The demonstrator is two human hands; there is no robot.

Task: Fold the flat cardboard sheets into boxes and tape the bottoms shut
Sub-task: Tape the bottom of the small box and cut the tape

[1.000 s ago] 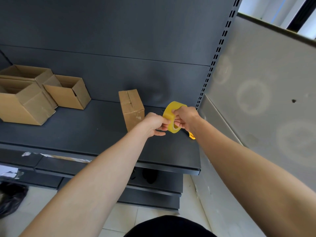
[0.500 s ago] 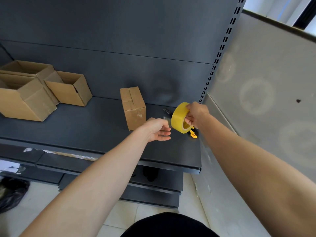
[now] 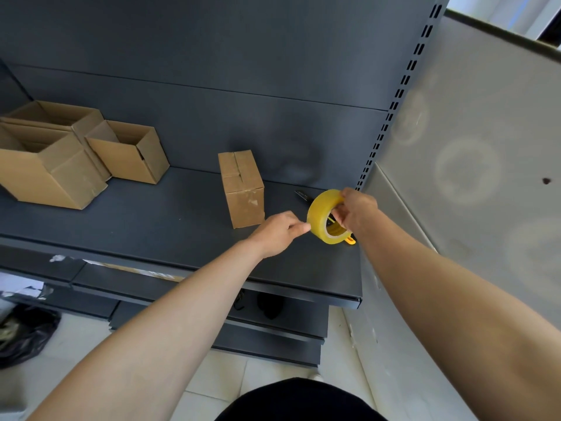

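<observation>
Tape roll [image 3: 319, 211] in right hand [image 3: 358, 208] (midair); left hand [image 3: 277, 233] pinches its edge.

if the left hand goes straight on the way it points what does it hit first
The yellow tape roll, held by the right hand; the left hand's pinched fingertips sit at its near rim, apparently touching.

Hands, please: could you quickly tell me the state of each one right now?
Left hand: fingertips pinch the tape roll at its outer edge.
Right hand: grips the tape roll, fingers through its core.
</observation>
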